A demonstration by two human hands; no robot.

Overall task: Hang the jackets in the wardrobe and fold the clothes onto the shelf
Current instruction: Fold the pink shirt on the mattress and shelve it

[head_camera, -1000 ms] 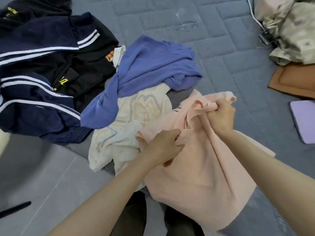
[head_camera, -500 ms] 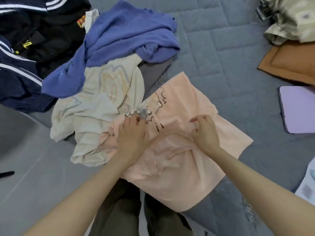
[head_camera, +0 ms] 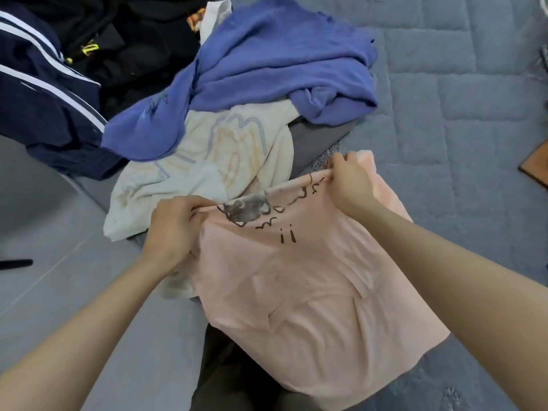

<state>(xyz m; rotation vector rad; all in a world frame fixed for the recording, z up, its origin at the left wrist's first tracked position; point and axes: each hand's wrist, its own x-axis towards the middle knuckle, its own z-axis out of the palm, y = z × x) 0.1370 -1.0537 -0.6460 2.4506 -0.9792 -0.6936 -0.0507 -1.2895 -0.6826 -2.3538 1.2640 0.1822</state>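
A peach T-shirt [head_camera: 311, 292] with a dark printed drawing hangs down over the near edge of the bed, folded across its top. My left hand [head_camera: 175, 226] pinches the fold's left end and my right hand [head_camera: 350, 182] pinches its right end, holding the fold line taut. Behind it lie a cream printed shirt [head_camera: 207, 161], a blue top [head_camera: 267, 69] and a grey garment [head_camera: 317, 137]. Navy jackets with white stripes [head_camera: 44, 93] and a black garment [head_camera: 133, 40] are heaped at the far left.
The grey-blue quilted bed cover [head_camera: 459, 129] stretches to the right. An orange-brown item [head_camera: 536, 167] peeks in at the right edge. Grey floor [head_camera: 44, 262] lies to the left, with a black rod [head_camera: 16, 264] on it. My dark trouser legs [head_camera: 231, 375] are below.
The shirt lay flat under both hands half a second ago; now both hands have pinched its folded upper edge, further apart, and pulled it taut. The camera has moved closer.
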